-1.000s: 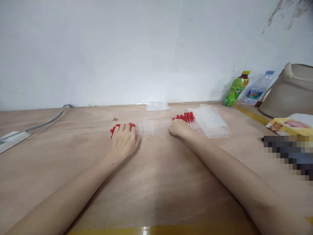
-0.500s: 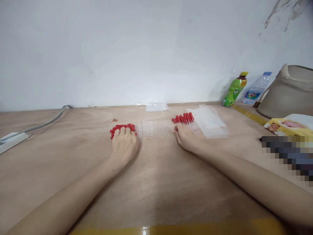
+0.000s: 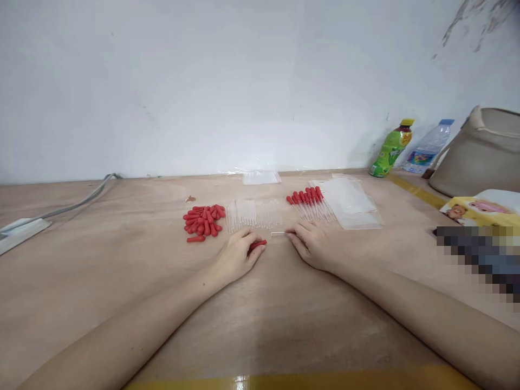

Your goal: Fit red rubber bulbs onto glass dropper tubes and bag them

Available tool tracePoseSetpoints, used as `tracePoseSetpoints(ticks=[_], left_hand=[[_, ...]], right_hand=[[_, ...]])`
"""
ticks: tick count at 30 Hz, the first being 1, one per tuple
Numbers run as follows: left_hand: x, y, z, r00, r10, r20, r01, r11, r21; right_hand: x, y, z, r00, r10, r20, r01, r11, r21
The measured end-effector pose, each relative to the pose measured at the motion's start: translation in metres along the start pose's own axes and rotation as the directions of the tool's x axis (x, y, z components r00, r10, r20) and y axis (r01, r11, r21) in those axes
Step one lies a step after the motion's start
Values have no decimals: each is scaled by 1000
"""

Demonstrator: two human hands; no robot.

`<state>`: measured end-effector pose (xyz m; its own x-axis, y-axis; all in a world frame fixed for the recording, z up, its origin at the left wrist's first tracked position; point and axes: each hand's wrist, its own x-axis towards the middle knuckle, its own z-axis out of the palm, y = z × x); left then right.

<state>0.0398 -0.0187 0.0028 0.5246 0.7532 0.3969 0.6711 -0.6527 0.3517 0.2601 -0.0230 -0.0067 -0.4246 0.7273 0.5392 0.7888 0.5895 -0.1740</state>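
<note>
My left hand (image 3: 239, 253) is closed on a red rubber dropper bulb (image 3: 258, 245), whose end points right. Facing it, my right hand (image 3: 311, 245) pinches a clear glass dropper tube (image 3: 278, 234), its free end toward the bulb; a small gap separates the two. Left of my left hand lies a pile of red rubber bulbs (image 3: 205, 221). A row of loose clear tubes (image 3: 254, 214) lies just beyond both hands. Behind my right hand are several droppers with red bulbs fitted (image 3: 311, 200), lying side by side with their bulbs away from me.
Clear plastic bags (image 3: 353, 203) lie right of the droppers, and another bag (image 3: 261, 177) lies by the wall. A green bottle (image 3: 392, 149), a water bottle (image 3: 428, 146) and a grey-beige bag (image 3: 479, 154) stand at right. A cable (image 3: 91, 195) runs to a power strip (image 3: 24, 234) at left.
My left hand has moved right and nearer from the bulb pile, bringing one red bulb. The right hand has drawn a glass tube slightly nearer, away from the row.
</note>
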Motion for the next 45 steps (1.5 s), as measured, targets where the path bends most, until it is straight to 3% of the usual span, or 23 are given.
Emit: tracePoseSetpoints(ticks=[4,9,15,23,31,34,38,45], left_hand=[[3,0,2,998,-41,-43,36,993,-109],[3,0,3,992,-125,-16,114,941,-319],[4,-2,6,990,-140,1,127,899,-419],[4,2,1,996,-68,58,85,925,-370],[5,4,-2,996,-76,40,84,950,-300],[7,1,-4,999,-52,-5,48,946,-320],[6,-3,-4,1000,-20,-18,13,952,-306],[4,-5,0,1000,-17,-24,10,959,-284]], right_hand=[[-1,-1,2,997,-70,-14,71,995,64],[-1,-3,1,997,-37,-67,44,993,112],[0,-4,1,997,-69,-20,71,980,184],[5,4,3,991,-127,42,115,969,219],[6,-7,0,985,-169,-35,168,986,-23],[7,-8,-7,989,-138,-52,140,990,29],[6,-5,-12,994,-105,15,104,991,85],[4,-3,2,985,-157,-69,167,968,186]])
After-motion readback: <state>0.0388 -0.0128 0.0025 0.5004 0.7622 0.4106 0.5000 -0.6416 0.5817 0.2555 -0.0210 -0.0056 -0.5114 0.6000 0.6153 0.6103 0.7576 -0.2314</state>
